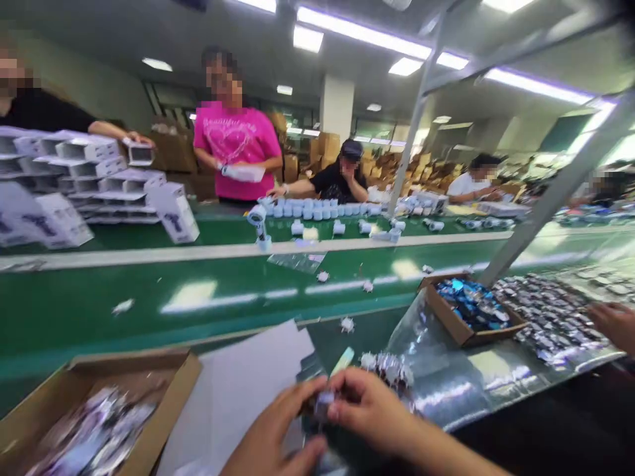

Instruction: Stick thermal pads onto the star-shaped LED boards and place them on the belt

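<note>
My left hand [278, 430] and my right hand [374, 406] meet low in the middle of the head view. Between their fingertips is a small shiny part [324, 403], mostly covered by the fingers; its kind cannot be made out. The right thumb and forefinger pinch it, while the left fingers curl round its other side. Just beyond the right hand lies a cluster of small silvery parts [387, 367]. A pale strip [343, 360] sticks up behind the fingertips. White sheets [233, 390] lie beside my left hand.
A cardboard box [183, 383] of shiny pieces stands at lower left. At right are a tray of blue pieces [466, 304], many silvery parts [550, 317] and another person's hand [615, 324]. Beyond runs a green conveyor belt [238, 284], with co-workers, white boxes [109, 172] and handheld fans [258, 225].
</note>
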The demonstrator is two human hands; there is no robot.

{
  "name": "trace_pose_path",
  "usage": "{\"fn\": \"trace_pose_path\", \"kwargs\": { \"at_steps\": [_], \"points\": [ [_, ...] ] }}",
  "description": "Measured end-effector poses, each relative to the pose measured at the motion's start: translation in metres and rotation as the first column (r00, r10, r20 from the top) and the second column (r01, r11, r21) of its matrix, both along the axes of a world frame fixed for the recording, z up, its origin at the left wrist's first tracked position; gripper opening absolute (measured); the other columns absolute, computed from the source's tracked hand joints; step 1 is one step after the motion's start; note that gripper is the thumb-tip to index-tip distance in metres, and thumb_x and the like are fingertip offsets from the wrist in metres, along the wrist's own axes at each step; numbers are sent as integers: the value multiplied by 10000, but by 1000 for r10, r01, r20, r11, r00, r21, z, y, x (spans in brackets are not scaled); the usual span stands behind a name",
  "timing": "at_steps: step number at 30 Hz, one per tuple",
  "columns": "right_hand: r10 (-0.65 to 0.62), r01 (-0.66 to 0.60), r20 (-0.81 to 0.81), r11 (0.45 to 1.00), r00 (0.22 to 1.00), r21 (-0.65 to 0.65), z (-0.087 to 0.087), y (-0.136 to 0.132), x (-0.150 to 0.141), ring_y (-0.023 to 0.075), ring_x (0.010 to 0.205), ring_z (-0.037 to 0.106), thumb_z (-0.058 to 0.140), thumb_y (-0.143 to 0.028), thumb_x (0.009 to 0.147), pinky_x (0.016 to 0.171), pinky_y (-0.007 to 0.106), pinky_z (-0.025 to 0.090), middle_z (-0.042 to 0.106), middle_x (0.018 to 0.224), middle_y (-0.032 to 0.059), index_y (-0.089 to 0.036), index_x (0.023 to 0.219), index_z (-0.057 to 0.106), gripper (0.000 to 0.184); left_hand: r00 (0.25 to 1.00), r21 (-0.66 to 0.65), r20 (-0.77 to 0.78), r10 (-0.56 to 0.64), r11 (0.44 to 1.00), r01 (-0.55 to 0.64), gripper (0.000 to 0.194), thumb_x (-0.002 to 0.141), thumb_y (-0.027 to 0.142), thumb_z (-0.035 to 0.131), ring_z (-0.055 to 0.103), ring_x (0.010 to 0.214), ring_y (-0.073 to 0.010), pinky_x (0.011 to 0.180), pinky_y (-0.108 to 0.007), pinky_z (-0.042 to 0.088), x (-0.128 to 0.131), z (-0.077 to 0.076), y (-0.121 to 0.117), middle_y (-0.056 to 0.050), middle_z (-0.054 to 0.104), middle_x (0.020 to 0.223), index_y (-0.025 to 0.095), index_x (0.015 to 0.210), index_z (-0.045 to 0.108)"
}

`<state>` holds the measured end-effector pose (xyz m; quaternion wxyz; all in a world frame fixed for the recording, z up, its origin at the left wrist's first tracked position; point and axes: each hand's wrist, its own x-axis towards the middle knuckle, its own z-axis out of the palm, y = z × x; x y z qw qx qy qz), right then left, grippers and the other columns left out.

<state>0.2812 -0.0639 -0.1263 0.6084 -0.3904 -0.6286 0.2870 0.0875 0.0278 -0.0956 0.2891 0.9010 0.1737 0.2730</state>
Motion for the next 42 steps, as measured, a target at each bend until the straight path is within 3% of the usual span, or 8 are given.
{"fn": "trace_pose_path", "kwargs": {
  "at_steps": [5,8,14,21,25,28,33,42],
  "points": [
    [71,-90,-171,990,983,-105,10,16,-13,75,716,511,716,-522,786,719,230,433,593,948,30,-164,1097,555,501,939,-122,319,125,988,-90,377,836,351,662,600,855,-141,813,-249,526,5,-1,-9,-59,628,993,189,1174,617],
    [-181,181,25,984,983,2,2,22,8,102,782,548,665,-441,838,748,270,458,605,1088,79,-157,1207,544,481,883,-376,432,185,927,-10,441,798,330,710,593,798,-113,693,-193,522,-8,-15,1,-41,579,927,153,1164,537],
    [-598,440,690,791,408,425,-9,16,53,204,1076,543,567,-268,922,978,400,407,627,1137,70,-165,1128,641,241,859,-524,424,288,851,-27,533,789,332,752,617,744,-83,697,-171,533,-38,-38,14,-19,536,934,166,1226,494],
    [-532,418,841,790,102,449,-4,25,59,248,1222,462,554,-182,911,1092,538,226,599,1263,-3,-281,1220,620,331,853,-710,461,243,678,191,603,720,419,832,601,694,-90,666,-196,525,-30,-39,23,-46,608,996,175,1158,497],
    [-477,321,869,850,133,417,12,23,67,201,1031,545,567,-198,895,1120,524,223,625,1019,0,-211,964,613,84,893,-516,404,196,855,45,325,873,413,669,517,697,-86,665,-199,463,-51,-36,31,7,523,801,213,1100,552],
    [-388,172,865,921,317,350,20,21,60,141,967,569,533,-152,890,1137,461,284,613,1014,-10,-189,956,525,76,963,-189,46,267,949,-254,169,885,355,608,494,676,-85,626,-208,391,-71,-31,24,14,535,777,200,948,593],
    [-103,39,698,994,709,107,11,28,18,91,891,576,470,-147,943,816,251,481,597,977,-5,-216,1059,484,135,889,172,-316,333,941,-291,170,881,231,505,573,802,-140,715,-290,424,-87,-35,-1,23,622,937,240,999,628],
    [-41,35,806,999,590,25,-1,42,-18,151,922,559,608,-231,874,764,303,465,572,1011,9,-220,1084,491,241,865,597,-145,480,740,-310,356,898,170,505,549,687,-162,615,-324,391,-106,-62,-13,-3,560,786,206,1234,616]
  ]
}}
